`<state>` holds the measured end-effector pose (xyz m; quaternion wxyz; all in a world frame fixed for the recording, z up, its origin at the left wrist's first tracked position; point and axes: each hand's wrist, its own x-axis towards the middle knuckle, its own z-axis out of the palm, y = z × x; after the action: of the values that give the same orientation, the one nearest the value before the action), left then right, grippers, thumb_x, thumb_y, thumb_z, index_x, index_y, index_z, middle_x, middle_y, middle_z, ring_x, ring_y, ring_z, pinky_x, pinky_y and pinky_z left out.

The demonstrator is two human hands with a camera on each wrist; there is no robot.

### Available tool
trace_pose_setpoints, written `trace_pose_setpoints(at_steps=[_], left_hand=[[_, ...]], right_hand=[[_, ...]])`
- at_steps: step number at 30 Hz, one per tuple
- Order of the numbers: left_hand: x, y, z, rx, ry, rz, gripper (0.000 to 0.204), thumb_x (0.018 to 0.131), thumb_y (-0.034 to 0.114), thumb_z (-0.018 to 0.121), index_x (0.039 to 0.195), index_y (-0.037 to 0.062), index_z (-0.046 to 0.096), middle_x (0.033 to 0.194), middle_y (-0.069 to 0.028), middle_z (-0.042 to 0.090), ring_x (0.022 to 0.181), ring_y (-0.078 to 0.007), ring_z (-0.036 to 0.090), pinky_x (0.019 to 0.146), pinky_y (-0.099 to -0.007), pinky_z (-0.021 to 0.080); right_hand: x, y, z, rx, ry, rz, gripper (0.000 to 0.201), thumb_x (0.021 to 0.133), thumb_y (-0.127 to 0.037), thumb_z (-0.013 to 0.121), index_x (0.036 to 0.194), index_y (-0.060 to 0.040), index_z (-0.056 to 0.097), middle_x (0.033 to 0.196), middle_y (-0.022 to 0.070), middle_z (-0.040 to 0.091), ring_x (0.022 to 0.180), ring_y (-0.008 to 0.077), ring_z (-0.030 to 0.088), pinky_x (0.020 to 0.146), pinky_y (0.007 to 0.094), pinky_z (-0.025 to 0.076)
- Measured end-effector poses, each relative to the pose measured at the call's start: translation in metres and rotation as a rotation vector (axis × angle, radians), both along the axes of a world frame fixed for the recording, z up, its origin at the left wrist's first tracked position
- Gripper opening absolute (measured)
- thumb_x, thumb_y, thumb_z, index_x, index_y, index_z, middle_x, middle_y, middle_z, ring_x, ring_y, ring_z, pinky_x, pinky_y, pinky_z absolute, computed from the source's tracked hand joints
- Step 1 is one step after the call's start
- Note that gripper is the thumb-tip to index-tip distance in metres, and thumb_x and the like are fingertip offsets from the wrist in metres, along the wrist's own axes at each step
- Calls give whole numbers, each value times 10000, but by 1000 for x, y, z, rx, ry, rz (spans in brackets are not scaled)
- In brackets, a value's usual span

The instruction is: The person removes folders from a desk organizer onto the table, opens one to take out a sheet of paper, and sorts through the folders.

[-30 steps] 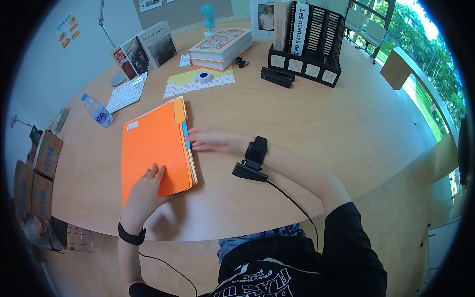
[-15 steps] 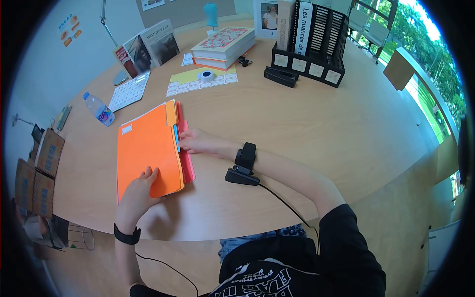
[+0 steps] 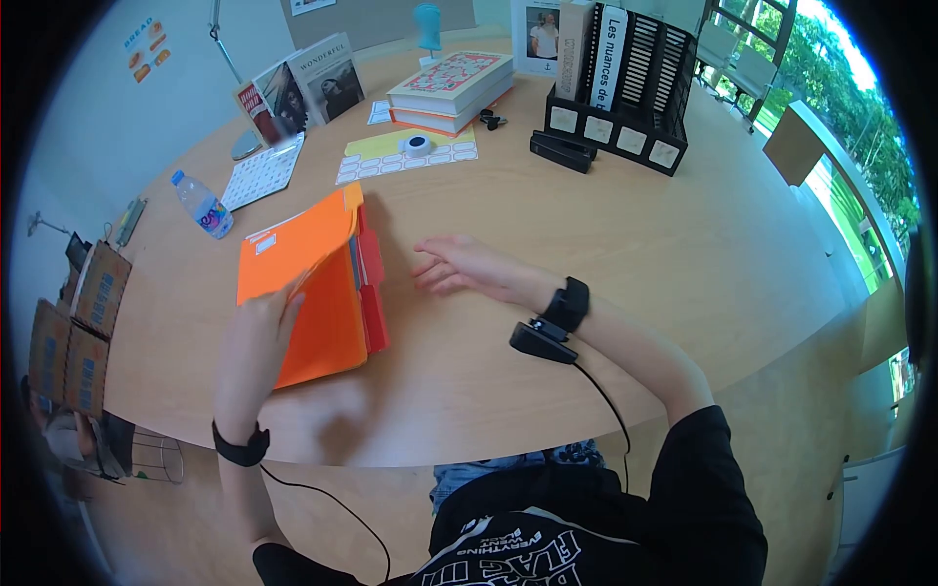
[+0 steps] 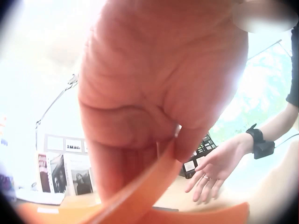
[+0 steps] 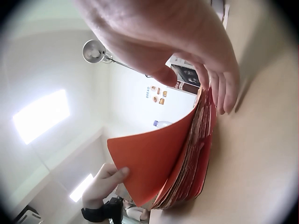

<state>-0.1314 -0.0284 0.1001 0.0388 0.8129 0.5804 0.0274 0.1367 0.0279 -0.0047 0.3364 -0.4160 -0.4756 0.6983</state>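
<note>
Stack of orange and red paper folders (image 3: 327, 293), tabletop (image 3: 606, 254) at nine o'clock: my left hand (image 3: 256, 342) now pinches the top cover, lifted where it lay flat; my right hand (image 3: 459, 264), fingers spread, has withdrawn, touching nothing.

Well beyond the grip: bottle (image 3: 203, 205), label sheets (image 3: 405, 156) with tape roll (image 3: 417, 146), stacked books (image 3: 451, 83), stapler (image 3: 563, 152), black rack (image 3: 625, 88), lamp (image 3: 233, 88).
</note>
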Motion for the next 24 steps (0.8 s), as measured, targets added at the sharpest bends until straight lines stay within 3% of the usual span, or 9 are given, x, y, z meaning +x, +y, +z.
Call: trace_pose_setpoints(at_steps=[2,3,5,8,12,15,17,20,24], left_hand=[[25,-6,0,319,38,-30,350,867,94,530,1215,69,541,838,-138,621,705,-232,594,589,-319,473],[36,-7,-2,320,38,-31,350,867,94,530,1215,69,541,838,-138,621,705,-232,594,589,-319,473],[60,-8,-11,672,-24,-294,418,799,46,551,1217,54,539,850,-110,623,706,-191,606,579,-274,488],[96,-7,-28,731,-71,-454,506,753,-5,557,1254,50,506,846,-131,606,713,-227,608,600,-322,491],[140,-10,-51,654,28,-538,570,709,18,575,1269,13,471,947,-105,606,740,-210,617,620,-304,517],[158,-10,-64,526,137,-544,542,740,50,575,1271,26,469,997,-99,597,751,-218,623,605,-293,517],[164,-6,-67,255,63,-560,491,799,149,587,1272,72,479,1083,-101,580,855,-228,625,640,-320,513],[158,-4,-65,159,-184,-656,506,817,297,615,1276,127,486,1123,-108,569,985,-244,595,690,-339,497],[149,1,-63,119,-238,-648,580,786,382,642,1261,87,484,1145,-134,528,983,-279,576,780,-369,488]], right_hand=[[13,-15,12,-24,116,21,531,925,-414,473,1256,-8,386,1138,166,532,1029,235,569,851,327,480],[18,-24,23,-36,195,-2,560,924,-446,457,1268,-11,376,1169,166,525,1046,247,564,870,344,471],[30,-32,31,-51,273,-29,590,923,-477,441,1280,-14,367,1200,165,519,1063,258,559,890,362,462],[49,-29,35,-57,432,-105,615,929,-513,390,1300,-24,358,1220,122,522,1106,243,531,925,387,436],[79,-33,37,98,389,-387,361,968,-321,388,1173,-48,505,1068,34,597,975,128,583,849,296,471],[95,-37,28,63,359,-433,320,962,-250,399,1168,-32,510,1078,42,598,970,133,590,843,290,476],[105,-41,21,47,263,-457,296,952,-190,401,1158,-12,515,1079,57,602,964,142,597,833,285,484],[119,-39,5,70,244,-473,283,945,-155,397,1147,4,517,1072,79,606,945,152,605,825,284,491],[130,-35,-5,41,282,-495,289,950,-159,390,1140,20,514,1075,99,604,949,166,603,835,288,488]])
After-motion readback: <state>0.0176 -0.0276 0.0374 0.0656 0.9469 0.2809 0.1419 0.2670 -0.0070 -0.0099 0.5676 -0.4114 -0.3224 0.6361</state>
